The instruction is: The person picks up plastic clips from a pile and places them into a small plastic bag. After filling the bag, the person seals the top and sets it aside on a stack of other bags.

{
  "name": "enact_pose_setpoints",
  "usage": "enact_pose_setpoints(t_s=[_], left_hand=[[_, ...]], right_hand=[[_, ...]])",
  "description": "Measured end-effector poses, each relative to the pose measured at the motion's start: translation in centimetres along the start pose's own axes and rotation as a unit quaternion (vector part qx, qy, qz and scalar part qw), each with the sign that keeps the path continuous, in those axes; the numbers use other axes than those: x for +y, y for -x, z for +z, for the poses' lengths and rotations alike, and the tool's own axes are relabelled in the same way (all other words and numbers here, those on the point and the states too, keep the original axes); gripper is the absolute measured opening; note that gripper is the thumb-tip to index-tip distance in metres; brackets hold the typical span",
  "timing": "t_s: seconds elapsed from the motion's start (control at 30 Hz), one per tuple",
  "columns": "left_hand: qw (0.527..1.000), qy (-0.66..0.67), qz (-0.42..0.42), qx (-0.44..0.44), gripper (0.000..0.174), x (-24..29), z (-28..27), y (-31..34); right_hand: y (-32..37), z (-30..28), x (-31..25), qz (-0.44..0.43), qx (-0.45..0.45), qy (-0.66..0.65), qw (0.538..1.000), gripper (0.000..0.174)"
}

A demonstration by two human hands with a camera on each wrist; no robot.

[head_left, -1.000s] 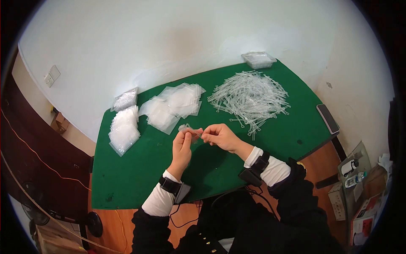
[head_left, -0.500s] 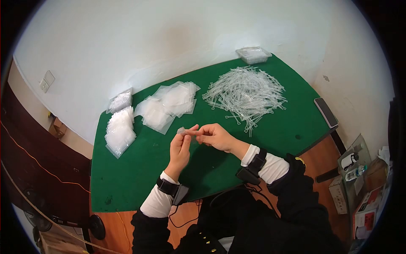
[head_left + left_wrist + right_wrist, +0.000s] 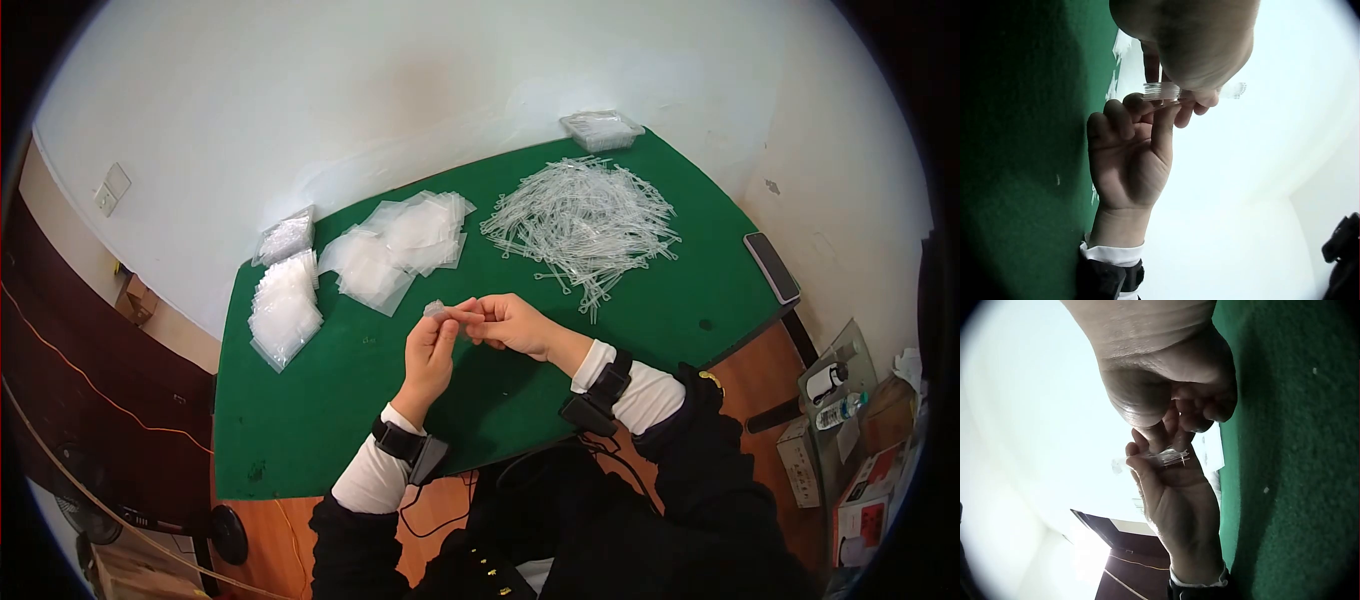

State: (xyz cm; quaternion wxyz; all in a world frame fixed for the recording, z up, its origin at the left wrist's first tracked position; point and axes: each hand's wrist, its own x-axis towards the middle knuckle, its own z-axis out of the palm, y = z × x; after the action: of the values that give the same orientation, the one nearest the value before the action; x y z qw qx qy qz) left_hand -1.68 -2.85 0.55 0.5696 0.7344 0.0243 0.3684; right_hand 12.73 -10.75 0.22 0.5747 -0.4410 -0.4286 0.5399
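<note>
A small bundle of clear plastic sticks (image 3: 1161,91) is held between both hands above the green table. The left hand (image 3: 428,360) pinches it with thumb and fingers, its looped ends (image 3: 433,308) sticking out at the left. The right hand (image 3: 515,328) has its thumb and fingertips on the same bundle, touching the left fingers. In the right wrist view the bundle (image 3: 1169,457) lies across the fingertips, partly covered by them. Beyond the hands is a large loose pile of clear sticks (image 3: 585,215).
Flat clear bags (image 3: 405,245) lie spread at the table's back, with more bags (image 3: 285,312) at the left and a filled bag (image 3: 285,237) behind them. A clear tray (image 3: 602,130) stands at the back right; a phone (image 3: 771,268) lies at the right edge.
The sticks' free ends, visible between the hands a second ago, are now covered by fingers. The hands have closed together, and the head view has shifted slightly.
</note>
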Motion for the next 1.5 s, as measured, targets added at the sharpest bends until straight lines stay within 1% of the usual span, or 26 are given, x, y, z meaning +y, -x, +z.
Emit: enact_pose_setpoints(t_s=[0.1,0.27,0.37,0.4,0.5,0.53,0.63,0.67,0.77,0.8,0.9,0.93,1.03,1.17,1.2,1.3,1.5], left_hand=[[0.999,0.031,-0.019,0.014,0.019,0.0,0.1,0.0],[0.997,0.06,-0.023,0.05,0.018,-0.2,0.0,-0.1],[0.993,0.025,-0.084,0.074,0.019,-0.3,-0.5,-0.2],[0.993,0.025,-0.081,0.078,0.019,-0.4,-0.6,-0.2],[0.994,0.011,-0.083,0.071,0.017,-0.3,-0.2,-0.2],[0.994,0.011,-0.078,0.076,0.017,-0.3,-0.1,-0.2],[0.99,-0.122,-0.019,0.069,0.013,-0.6,0.2,0.0],[0.99,-0.123,-0.017,0.074,0.013,-0.5,0.2,0.0],[0.983,-0.176,-0.047,0.021,0.013,-0.2,0.1,0.2],[0.983,-0.176,-0.046,0.024,0.013,-0.4,0.1,0.3],[0.974,-0.202,-0.089,-0.047,0.014,-1.1,0.0,0.5],[0.974,-0.201,-0.09,-0.046,0.014,-1.3,-0.1,0.6],[0.972,-0.214,-0.08,-0.054,0.014,-1.0,0.0,0.4],[0.975,-0.202,-0.058,-0.066,0.014,-1.1,0.1,0.4],[0.976,-0.202,-0.058,-0.064,0.014,-1.0,0.1,0.4],[0.974,-0.201,-0.05,-0.094,0.017,-0.8,0.1,0.4],[0.977,-0.19,-0.049,-0.082,0.015,-0.6,0.2,0.4]], right_hand=[[-0.1,-0.1,0.2,0.004,-0.002,-0.005,1.0,0.01],[0.2,-0.2,-0.1,-0.001,0.001,0.021,1.0,0.008],[0.1,-0.4,0.3,-0.061,0.058,0.095,0.992,0.008],[-0.1,-0.4,0.3,-0.062,0.054,0.097,0.992,0.008],[-0.3,-0.4,-0.1,-0.192,0.137,0.095,0.967,0.013],[-0.2,-0.3,-0.3,-0.194,0.132,0.1,0.967,0.013],[0.5,0.3,-0.6,-0.2,0.115,0.173,0.958,0.018],[0.5,0.4,-0.6,-0.201,0.11,0.175,0.957,0.018],[0.6,0.6,-0.7,-0.248,0.123,0.223,0.935,0.015],[0.6,0.6,-0.7,-0.248,0.12,0.224,0.935,0.015],[0.5,0.5,-0.4,-0.246,0.107,0.239,0.933,0.01],[0.4,0.4,-0.2,-0.246,0.106,0.239,0.933,0.01],[0.0,0.3,0.2,-0.206,0.088,0.155,0.962,0.008],[0.2,0.0,0.1,-0.174,0.072,0.146,0.971,0.007],[0.2,0.0,0.1,-0.173,0.071,0.147,0.971,0.007],[0.2,0.0,0.0,-0.179,0.069,0.152,0.97,0.007],[0.5,0.1,0.0,-0.201,0.074,0.156,0.964,0.007]])
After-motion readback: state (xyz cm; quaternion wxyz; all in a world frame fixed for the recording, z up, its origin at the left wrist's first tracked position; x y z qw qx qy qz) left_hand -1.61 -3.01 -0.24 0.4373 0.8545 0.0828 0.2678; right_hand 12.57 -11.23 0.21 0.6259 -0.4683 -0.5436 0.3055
